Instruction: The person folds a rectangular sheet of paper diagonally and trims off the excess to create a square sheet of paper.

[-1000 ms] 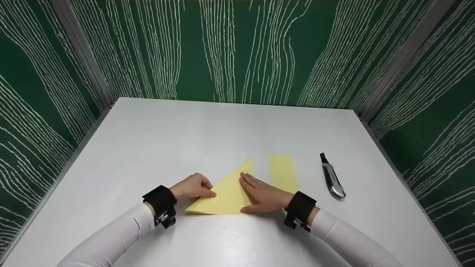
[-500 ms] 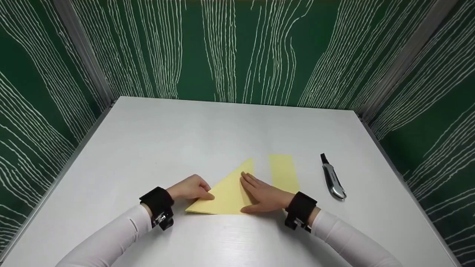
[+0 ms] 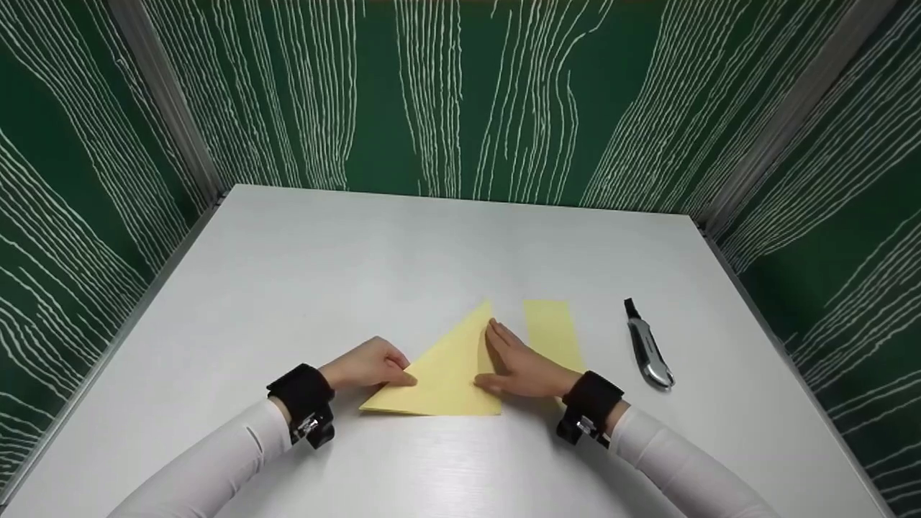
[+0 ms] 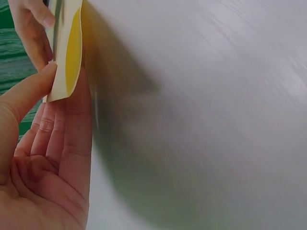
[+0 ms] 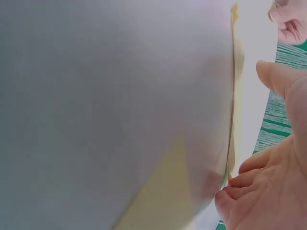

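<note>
A yellow sheet of paper folded into a triangle (image 3: 450, 378) lies at the middle front of the table. My left hand (image 3: 367, 363) pinches its left side, thumb on top and fingers underneath. In the left wrist view the paper's layers (image 4: 73, 57) bulge apart at that end. My right hand (image 3: 531, 368) lies along the triangle's right edge with extended fingers, touching the paper; its thumb (image 5: 276, 76) is spread from the fingers. Beside the triangle is a yellow paper strip (image 3: 552, 327), partly hidden by my right hand.
To the right lies a grey utility knife (image 3: 650, 352) with a black end. The white table (image 3: 324, 252) is bordered by green walls (image 3: 381, 93) with pale wavy lines and by grey posts (image 3: 169, 101) at the back corners.
My right hand has slid right and away from me, from the triangle's face to its right edge, uncovering the near right corner. My left hand keeps its pinch, with almost no movement.
</note>
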The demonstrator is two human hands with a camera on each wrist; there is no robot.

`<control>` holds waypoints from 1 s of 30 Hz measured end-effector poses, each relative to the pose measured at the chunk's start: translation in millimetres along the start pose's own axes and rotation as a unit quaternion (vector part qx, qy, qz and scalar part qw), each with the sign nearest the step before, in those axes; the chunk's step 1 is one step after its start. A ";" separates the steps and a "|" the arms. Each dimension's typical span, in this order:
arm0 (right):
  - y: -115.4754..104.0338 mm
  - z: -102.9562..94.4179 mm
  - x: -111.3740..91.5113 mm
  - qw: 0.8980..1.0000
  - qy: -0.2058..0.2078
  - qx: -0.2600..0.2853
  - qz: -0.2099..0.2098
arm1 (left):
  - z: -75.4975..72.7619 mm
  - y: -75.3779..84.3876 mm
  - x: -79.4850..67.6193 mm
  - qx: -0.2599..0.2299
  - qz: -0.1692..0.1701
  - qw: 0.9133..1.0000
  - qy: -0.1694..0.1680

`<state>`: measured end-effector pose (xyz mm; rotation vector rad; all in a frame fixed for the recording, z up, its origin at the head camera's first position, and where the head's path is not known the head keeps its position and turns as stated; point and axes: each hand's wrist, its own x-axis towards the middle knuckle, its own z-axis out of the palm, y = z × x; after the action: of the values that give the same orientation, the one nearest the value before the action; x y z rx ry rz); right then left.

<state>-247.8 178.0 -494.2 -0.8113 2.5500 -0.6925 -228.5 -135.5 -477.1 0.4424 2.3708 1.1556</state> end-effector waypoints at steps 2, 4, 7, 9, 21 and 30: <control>0.9 -1.1 -0.1 1.000 0.009 0.011 0.003 | -0.1 0.2 0.3 -0.002 0.001 1.000 0.000; 1.8 -1.7 -0.2 1.000 0.015 0.015 0.003 | -0.3 0.7 0.3 -0.006 0.003 1.000 0.000; 3.1 -1.9 -0.3 0.999 0.022 0.024 0.001 | -0.5 0.5 0.2 -0.007 0.005 1.000 0.000; 3.3 -2.3 -0.7 0.999 0.029 0.038 0.000 | -0.8 0.2 0.2 -0.010 0.005 1.000 0.000; 1.6 -10.0 4.9 0.960 0.149 0.238 0.010 | -1.6 -1.9 2.4 0.006 0.007 1.000 -0.005; -6.4 -15.1 13.6 0.878 0.204 0.420 0.106 | 0.4 -1.7 2.2 -0.004 0.012 1.000 -0.010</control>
<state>-262.8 170.2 -481.2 -0.0827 2.2135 -1.8500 -230.3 -135.2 -479.3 0.4796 2.3487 1.1668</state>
